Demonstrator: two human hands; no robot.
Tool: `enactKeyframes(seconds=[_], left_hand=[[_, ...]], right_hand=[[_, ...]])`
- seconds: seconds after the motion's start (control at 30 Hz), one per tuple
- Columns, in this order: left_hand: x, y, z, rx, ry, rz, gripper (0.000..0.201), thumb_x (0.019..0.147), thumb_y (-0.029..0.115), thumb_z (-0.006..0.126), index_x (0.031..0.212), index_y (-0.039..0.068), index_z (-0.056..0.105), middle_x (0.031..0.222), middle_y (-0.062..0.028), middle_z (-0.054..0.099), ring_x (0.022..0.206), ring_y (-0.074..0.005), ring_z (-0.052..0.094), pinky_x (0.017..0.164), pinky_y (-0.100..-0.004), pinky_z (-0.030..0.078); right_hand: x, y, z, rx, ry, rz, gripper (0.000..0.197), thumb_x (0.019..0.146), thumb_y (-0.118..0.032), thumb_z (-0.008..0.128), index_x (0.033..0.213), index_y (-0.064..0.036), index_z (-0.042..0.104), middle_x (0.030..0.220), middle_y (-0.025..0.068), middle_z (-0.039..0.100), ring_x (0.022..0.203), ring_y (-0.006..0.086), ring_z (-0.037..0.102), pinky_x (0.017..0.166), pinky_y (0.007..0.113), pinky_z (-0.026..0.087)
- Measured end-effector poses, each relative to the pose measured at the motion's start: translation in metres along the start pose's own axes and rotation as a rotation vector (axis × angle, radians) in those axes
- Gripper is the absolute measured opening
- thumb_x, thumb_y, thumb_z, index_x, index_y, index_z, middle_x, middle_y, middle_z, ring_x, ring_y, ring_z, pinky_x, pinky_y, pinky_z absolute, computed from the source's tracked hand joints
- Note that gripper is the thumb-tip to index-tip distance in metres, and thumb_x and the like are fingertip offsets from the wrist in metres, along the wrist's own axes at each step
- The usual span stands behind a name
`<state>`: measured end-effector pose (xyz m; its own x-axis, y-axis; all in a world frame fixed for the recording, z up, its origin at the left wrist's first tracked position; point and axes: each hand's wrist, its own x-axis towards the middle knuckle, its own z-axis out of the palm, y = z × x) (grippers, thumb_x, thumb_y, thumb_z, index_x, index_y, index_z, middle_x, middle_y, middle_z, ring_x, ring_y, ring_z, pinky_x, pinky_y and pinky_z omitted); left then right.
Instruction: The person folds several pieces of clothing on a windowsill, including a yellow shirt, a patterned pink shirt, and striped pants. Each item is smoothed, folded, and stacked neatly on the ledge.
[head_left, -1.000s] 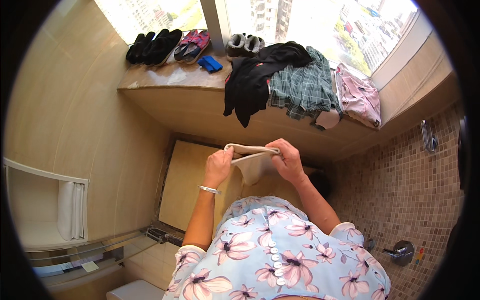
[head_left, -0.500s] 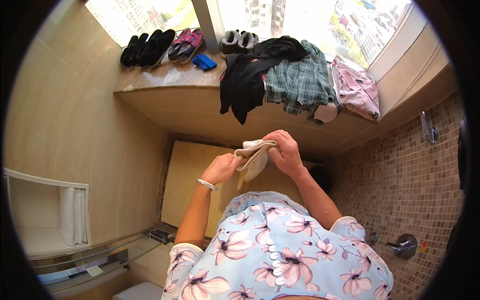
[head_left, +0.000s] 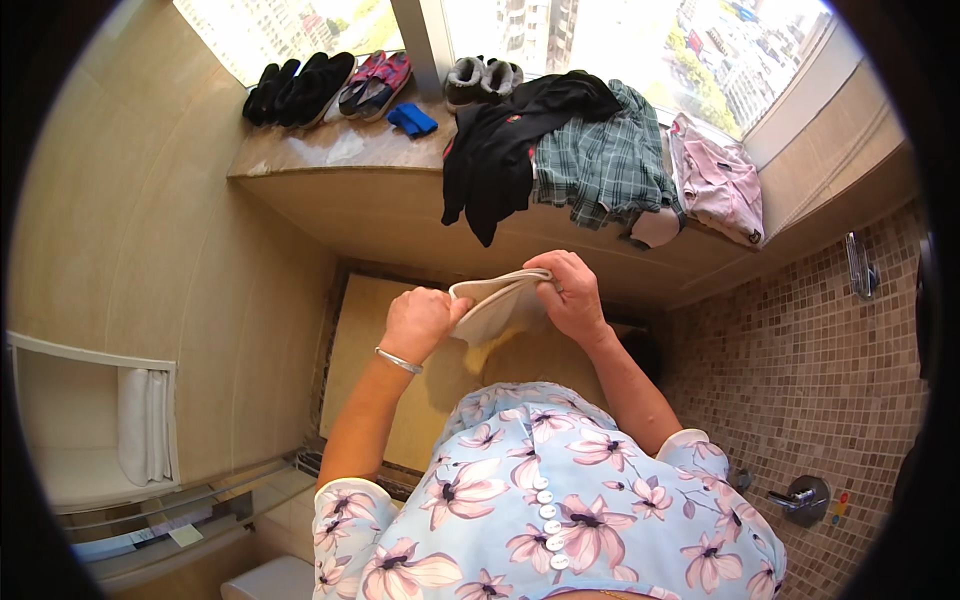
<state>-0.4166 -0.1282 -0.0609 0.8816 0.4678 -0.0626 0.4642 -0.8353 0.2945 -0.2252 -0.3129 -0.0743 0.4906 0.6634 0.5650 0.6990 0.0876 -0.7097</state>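
Note:
A whitish, sock-like garment [head_left: 498,304] is stretched between my two hands, above the floor and in front of the window ledge. Its banded opening forms a long, narrow loop, and a yellowish patch shows at its lower end. At the left end of the band, my left hand [head_left: 418,322], with a silver bangle at the wrist, is closed on the cloth. My right hand [head_left: 572,298] pinches the band's other end between thumb and fingers. Whether it is a sock or another small garment, I cannot tell.
Along the ledge [head_left: 330,160] lie dark shoes [head_left: 315,90], pink patterned shoes [head_left: 377,83], a blue cloth [head_left: 412,120], grey-lined shoes [head_left: 483,78], a black garment [head_left: 500,160], a green plaid garment [head_left: 605,160] and a pink shirt [head_left: 718,185]. A tap handle [head_left: 803,499] juts from the mosaic wall.
My left hand has moved left and slightly up, and my right hand has risen a little. The garment's opening is pulled wider and straighter between them.

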Motion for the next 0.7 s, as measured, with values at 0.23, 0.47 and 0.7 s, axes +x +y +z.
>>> enactKeyframes(seconds=[0.23,0.47,0.7], left_hand=[[0.007,-0.008,-0.005,-0.182,-0.019,-0.033,0.059,0.098,0.053,0.069,0.072,0.0,0.075,0.068,-0.0228,0.067,0.071,-0.0403,0.071,0.066,-0.0455,0.057],[0.004,-0.025,0.024,-0.806,0.2,-0.181,0.062,0.105,0.048,0.063,0.072,-0.005,0.069,0.06,-0.0212,0.055,0.055,-0.0285,0.055,0.06,-0.0432,0.048],[-0.002,-0.002,0.008,-0.7,0.207,-0.092,0.02,0.093,0.016,0.073,0.083,-0.001,0.074,0.069,-0.008,0.068,0.063,-0.0132,0.061,0.059,-0.0324,0.048]], right_hand=[[0.0,0.0,-0.002,0.003,0.029,-0.047,0.025,0.078,0.003,0.063,0.101,-0.0027,0.073,0.096,0.0109,0.075,0.088,0.0313,0.069,0.08,0.041,0.055],[0.001,0.007,-0.014,0.102,0.006,0.004,0.027,0.077,0.005,0.063,0.101,-0.0014,0.072,0.098,0.0118,0.074,0.091,0.0317,0.07,0.081,0.041,0.056],[-0.006,0.003,-0.021,0.11,-0.069,-0.023,0.027,0.075,0.005,0.062,0.1,-0.0015,0.071,0.097,0.0122,0.073,0.092,0.0322,0.07,0.082,0.041,0.056]])
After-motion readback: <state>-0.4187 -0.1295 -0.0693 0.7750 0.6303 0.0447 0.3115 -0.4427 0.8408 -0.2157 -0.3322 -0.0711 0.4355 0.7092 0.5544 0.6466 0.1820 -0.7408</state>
